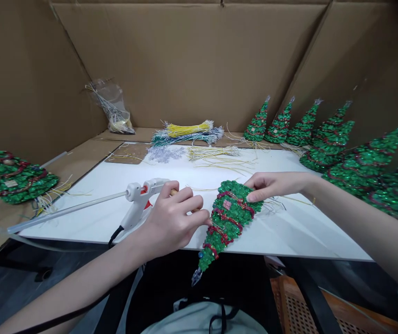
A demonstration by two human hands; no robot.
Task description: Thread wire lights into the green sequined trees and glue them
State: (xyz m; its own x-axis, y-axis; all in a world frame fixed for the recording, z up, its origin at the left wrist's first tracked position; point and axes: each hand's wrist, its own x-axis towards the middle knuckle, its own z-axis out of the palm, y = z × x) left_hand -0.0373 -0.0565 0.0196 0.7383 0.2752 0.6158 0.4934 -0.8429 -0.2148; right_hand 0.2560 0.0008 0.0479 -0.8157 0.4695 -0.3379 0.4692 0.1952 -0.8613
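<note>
A green sequined Christmas tree ornament with red garland lies flat on the white board, its clear tip pointing toward me past the board's near edge. My right hand pinches the tree's wide base. My left hand presses fingertips against the tree's left edge, with something small and brownish just visible behind the fingers. A white hot glue gun with a long glue stick lies on the board just left of my left hand.
Several finished green trees stand along the right side, and another lies at the left. Bundles of yellow, green and white wires and a plastic bag sit at the back. Cardboard walls surround the board.
</note>
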